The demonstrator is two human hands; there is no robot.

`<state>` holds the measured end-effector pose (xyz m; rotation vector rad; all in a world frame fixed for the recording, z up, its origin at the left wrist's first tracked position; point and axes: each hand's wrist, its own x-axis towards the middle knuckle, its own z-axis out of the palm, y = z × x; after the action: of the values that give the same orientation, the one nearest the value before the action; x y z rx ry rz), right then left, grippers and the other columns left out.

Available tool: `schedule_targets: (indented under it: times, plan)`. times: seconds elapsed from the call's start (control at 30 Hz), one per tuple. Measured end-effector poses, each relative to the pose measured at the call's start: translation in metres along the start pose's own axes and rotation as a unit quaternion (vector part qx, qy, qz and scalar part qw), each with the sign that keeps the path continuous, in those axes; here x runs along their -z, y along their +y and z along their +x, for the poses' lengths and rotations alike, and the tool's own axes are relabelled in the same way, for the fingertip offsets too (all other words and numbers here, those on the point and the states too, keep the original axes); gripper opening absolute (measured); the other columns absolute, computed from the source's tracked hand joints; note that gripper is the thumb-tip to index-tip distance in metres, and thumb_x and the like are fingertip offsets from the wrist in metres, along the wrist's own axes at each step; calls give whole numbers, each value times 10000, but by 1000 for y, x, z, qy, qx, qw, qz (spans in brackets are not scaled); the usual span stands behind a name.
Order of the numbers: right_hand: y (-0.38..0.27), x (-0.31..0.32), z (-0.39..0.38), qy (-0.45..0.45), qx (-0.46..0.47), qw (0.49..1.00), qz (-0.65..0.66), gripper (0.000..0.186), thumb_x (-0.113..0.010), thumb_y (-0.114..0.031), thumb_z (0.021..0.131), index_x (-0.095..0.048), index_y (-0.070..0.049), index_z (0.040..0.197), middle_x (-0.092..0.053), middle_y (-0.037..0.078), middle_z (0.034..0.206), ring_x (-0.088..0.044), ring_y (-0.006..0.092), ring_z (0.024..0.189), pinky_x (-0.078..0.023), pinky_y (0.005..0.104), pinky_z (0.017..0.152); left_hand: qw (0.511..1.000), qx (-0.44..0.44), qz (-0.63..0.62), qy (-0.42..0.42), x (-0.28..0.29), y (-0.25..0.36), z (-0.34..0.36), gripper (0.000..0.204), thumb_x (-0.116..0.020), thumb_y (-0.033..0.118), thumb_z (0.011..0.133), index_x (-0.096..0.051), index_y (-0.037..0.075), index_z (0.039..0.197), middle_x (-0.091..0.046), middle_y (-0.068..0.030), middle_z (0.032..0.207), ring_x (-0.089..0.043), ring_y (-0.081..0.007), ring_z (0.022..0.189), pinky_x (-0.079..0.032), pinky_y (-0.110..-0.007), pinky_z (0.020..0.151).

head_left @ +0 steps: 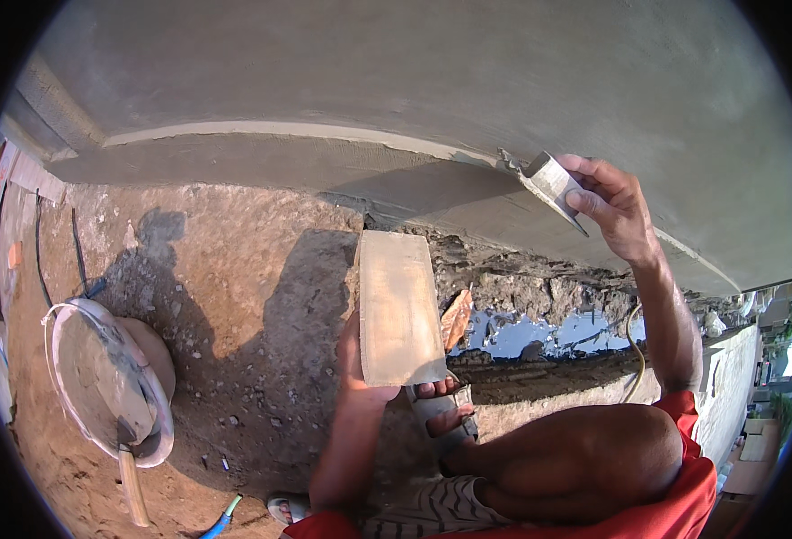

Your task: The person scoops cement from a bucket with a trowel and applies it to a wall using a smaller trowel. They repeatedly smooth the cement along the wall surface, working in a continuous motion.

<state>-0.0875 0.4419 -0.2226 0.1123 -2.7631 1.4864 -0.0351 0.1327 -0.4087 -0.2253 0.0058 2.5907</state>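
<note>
My left hand (pixel 353 364) grips a flat rectangular board (pixel 400 305) from below and its left side. The board's pale, smooth face is turned up, with a thin film of mortar on it. In my raised right hand (pixel 619 205) is a bent metal corner trowel (pixel 553 184), pinched between thumb and fingers. Wet mortar clings to its far edge, which is at or very near a raised ledge (pixel 324 131) along the grey plastered wall (pixel 432 67). Whether the trowel touches the ledge is hard to tell.
A bucket of mortar (pixel 99 377) stands at left with a wooden-handled tool (pixel 132 485) in it. Below the wall runs a muddy trench with a puddle (pixel 548 334), a dry leaf (pixel 456 319) and a yellowish hose (pixel 634 355). A blue hose (pixel 219 523) lies near the lower edge.
</note>
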Motion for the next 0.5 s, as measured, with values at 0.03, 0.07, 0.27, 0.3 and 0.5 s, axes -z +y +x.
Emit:
schedule_targets:
  times: [0.03, 0.07, 0.27, 0.3, 0.5]
  plan:
    - [-6, -2, 4, 5, 8, 998, -57, 343, -641, -101, 901, -618, -57, 1241, -678, 90, 1047, -632, 149, 923, -527, 310, 817, 1000, 8, -12, 16, 0, 1, 0, 456, -432, 320, 973, -510, 2, 1292, -617, -155, 1196, -626, -294, 1056, -520, -438, 900]
    - [-10, -6, 7, 6, 20, 995, -97, 340, -633, -80, 897, -622, -62, 1236, -679, 95, 1049, -637, 158, 927, -530, 311, 811, 999, 16, -25, 33, 0, 1, -1, 457, -428, 324, 975, -512, 4, 1290, -618, -154, 1194, -627, -295, 1053, -519, -438, 900]
    - [-7, -22, 11, 4, 97, 959, -268, 356, -600, 24, 859, -647, -73, 1198, -677, 129, 1071, -665, 222, 933, -546, 325, 778, 995, -48, 71, 44, -8, 1, -8, 444, -474, 334, 975, -517, 25, 1292, -631, -122, 1156, -647, -245, 992, -539, -382, 835]
    - [-3, -18, 5, 13, 97, 958, -270, 360, -597, 33, 853, -651, -74, 1193, -678, 130, 1068, -667, 228, 925, -547, 328, 772, 996, -42, 59, 45, -5, 3, -9, 443, -474, 331, 975, -517, 24, 1290, -632, -123, 1152, -649, -244, 988, -541, -381, 832]
    - [21, 44, -58, 69, 33, 964, -256, 349, -599, 50, 839, -658, -46, 1170, -684, 130, 1051, -665, 211, 909, -530, 321, 803, 997, -46, 34, 44, -4, 6, -10, 423, -474, 308, 975, -520, 21, 1282, -635, -126, 1135, -655, -241, 972, -547, -386, 824]
